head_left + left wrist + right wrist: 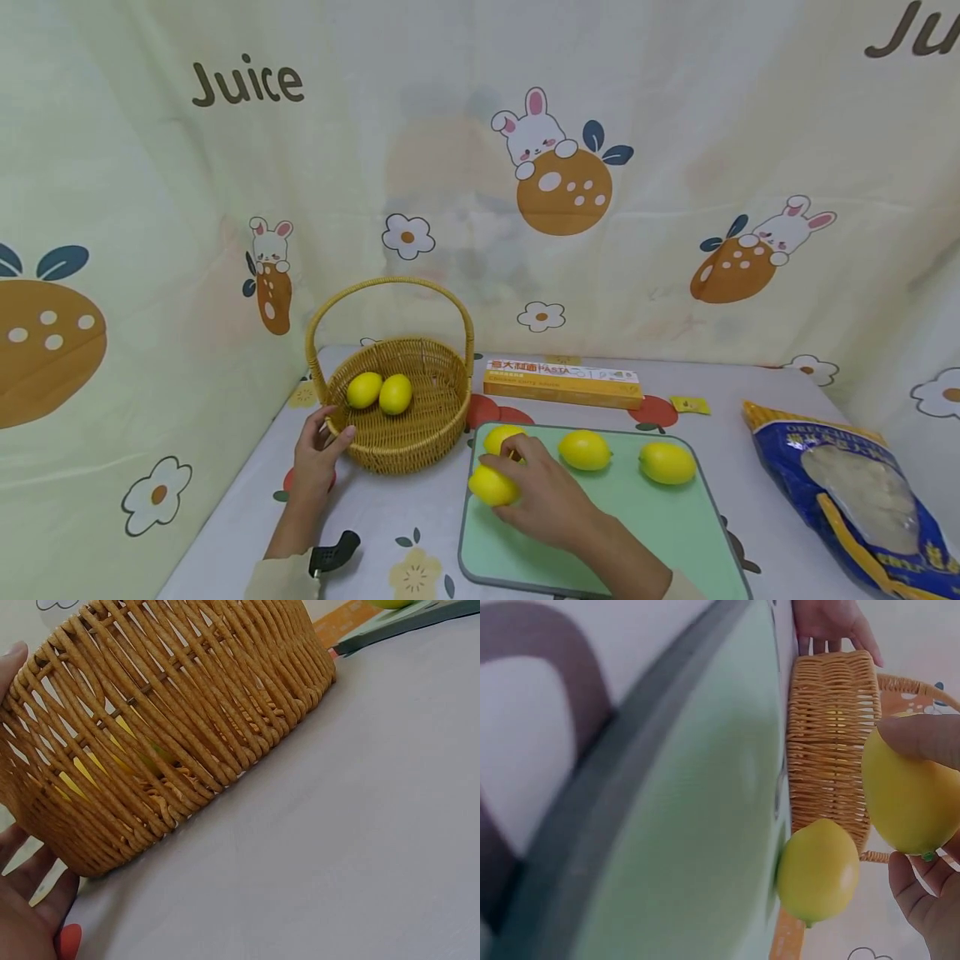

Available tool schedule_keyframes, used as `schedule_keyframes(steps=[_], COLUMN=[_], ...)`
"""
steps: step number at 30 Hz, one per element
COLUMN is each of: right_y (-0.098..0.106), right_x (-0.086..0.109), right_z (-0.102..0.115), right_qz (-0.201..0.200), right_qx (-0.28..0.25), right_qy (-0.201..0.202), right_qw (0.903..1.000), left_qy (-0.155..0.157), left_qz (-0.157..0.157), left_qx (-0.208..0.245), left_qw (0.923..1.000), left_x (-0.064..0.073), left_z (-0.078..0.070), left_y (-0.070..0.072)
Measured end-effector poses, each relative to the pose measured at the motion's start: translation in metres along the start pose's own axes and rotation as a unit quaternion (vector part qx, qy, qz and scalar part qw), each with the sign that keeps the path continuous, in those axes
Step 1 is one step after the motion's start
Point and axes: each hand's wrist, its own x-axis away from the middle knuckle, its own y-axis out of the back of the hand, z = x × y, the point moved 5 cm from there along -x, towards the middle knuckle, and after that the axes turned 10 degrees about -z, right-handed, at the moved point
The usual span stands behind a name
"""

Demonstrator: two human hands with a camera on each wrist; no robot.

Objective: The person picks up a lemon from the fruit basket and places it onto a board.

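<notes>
My right hand [547,496] holds a lemon [492,485] between thumb and fingers, over the left part of a green board [600,533]. In the right wrist view the held lemon [907,791] shows a small green tip. Three other lemons lie on the board: one [502,436] just behind the hand, one [585,450] in the middle, one [667,463] at the right. A wicker basket [405,458] with a tall handle contains two lemons [395,394]. Against its near left side rests my left hand [318,450], fingers spread on the outer wall, thumb [10,666] by the rim.
Behind the board lies a pasta box [562,383], with a small yellow packet [690,405] to its right. A blue bag [847,492] lies at the far right. A printed cloth hangs behind the table, and a black device [335,553] sits at my left wrist.
</notes>
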Motion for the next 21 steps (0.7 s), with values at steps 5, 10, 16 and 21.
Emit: schedule_keyframes(steps=[5,10,16,21], right_y=[-0.002,-0.005,-0.004,-0.007], right_x=[0.01,0.02,0.027,0.03], right_z=[-0.003,-0.004,-0.005,-0.007], right_qz=[0.004,0.017,0.015,0.024], right_qx=[-0.002,-0.006,0.0,-0.007], right_qy=[-0.006,-0.013,-0.005,-0.01], right_qw=[1.0,0.9998,0.9999,0.9996], left_qy=[-0.003,0.0,-0.004,0.0], left_qz=[-0.001,-0.005,-0.006,-0.009], left_qx=[0.001,-0.001,0.001,-0.004], left_qw=[1.0,1.0,1.0,1.0], left_x=[0.0,0.001,0.0,0.0], left_z=[0.0,0.0,0.0,0.0], left_y=[-0.001,-0.001,-0.001,-0.001])
